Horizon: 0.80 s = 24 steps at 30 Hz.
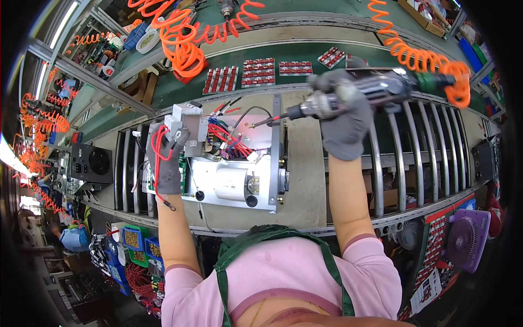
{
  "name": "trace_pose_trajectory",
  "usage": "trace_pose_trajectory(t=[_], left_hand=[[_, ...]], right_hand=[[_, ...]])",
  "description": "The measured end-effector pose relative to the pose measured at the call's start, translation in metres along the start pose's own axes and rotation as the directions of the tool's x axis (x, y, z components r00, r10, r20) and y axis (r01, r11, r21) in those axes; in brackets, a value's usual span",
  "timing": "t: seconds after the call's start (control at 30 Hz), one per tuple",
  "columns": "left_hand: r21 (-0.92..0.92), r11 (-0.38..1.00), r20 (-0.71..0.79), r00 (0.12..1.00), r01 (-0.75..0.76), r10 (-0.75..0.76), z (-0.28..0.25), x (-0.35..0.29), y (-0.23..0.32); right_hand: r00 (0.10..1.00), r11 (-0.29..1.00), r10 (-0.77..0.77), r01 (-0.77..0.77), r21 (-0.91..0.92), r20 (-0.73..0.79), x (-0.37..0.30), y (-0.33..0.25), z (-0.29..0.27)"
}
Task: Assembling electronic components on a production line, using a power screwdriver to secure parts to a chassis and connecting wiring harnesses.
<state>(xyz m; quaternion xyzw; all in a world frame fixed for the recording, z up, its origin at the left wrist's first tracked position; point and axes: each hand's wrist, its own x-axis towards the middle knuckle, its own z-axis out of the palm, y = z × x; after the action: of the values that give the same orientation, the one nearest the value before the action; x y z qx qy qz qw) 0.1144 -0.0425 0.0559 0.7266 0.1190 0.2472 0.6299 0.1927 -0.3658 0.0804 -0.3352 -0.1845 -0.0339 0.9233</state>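
"Above the roller conveyor (396, 163), was the power screwdriver (384, 89) heavy?"

"Seemingly; fingers of the right hand (347, 117) clamped it mid-body, sensibly. Those of the left hand (171, 166) gripped a stiff-looking metal box (190, 121) by the chassis (264, 171)."

Holds 2 bare forearms (347, 191) forward, well apart; curls the gray-gloved right hand (347, 117) in a grip, farther forward; grasps with the gray-gloved left hand (172, 169), pointing it forward.

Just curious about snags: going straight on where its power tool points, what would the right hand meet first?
The right hand would likely bring its power tool into the wires in the open metal housing first; depth is unclear.
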Motion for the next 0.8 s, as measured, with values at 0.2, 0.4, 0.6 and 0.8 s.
trace_pose_trajectory(t=[0.2,0.4,0.6,0.8], left_hand=[[0.02,0.995,-0.069,0.993,0.098,-0.096,0.0,-0.006,-0.015],[0.132,0.984,-0.025,0.993,0.117,-0.115,0.009,-0.006,-0.002],[0.149,0.971,0.401,0.909,-0.185,0.112,0.033,0.033,0.027],[0.154,0.988,0.634,0.767,-0.001,-0.098,0.069,0.036,0.047]], right_hand=[[0.991,0.991,0.132,-0.132,-0.022,-0.031,0.038,0.07,0.035],[0.979,0.891,-0.199,0.198,-0.408,0.041,0.085,0.103,0.044],[1.0,0.986,-0.021,0.022,-0.165,0.004,0.1,0.101,0.038],[0.999,0.985,0.0,-0.006,-0.175,-0.033,0.112,0.069,0.064]])
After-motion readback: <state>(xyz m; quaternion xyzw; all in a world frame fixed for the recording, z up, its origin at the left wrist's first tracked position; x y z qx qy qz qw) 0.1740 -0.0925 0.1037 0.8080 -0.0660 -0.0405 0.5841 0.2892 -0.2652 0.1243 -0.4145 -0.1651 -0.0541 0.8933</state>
